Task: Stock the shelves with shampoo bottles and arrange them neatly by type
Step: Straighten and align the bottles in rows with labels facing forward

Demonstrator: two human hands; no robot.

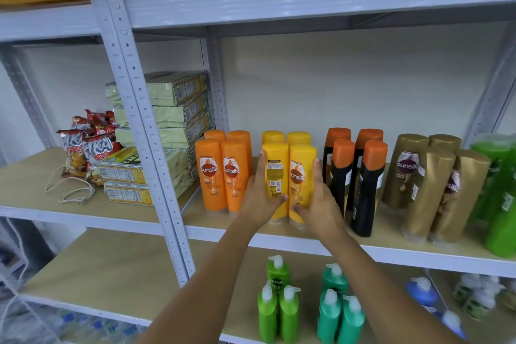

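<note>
The yellow bottles [289,176] are standing as a block of four, two in front and two behind, at the centre of the middle shelf [391,234], and both hands are working on the front pair. The left hand [258,198] is lying flat along the left flank with its thumb hooked across the front of the left bottle; the right hand [318,198] is mirroring it on the right flank, thumb on the right bottle's face. Both are grasping by squeezing inward.

To do this well, I would judge that the pressure should be staying even and low on the bodies, so the bottles are sliding square without tipping. The left front bottle is showing its back label, so it probably wants turning to match its neighbour.

At nine o'clock from the block, four orange bottles [223,173] are standing just beside it. At three o'clock are four black bottles [354,176] with orange caps, then four gold bottles [430,181], some leaning, then green bottles [499,195] cut by the edge, uncountable. At six o'clock, on the lower shelf, three light green pump bottles [276,307] and three teal pump bottles [339,307] are standing.
</note>
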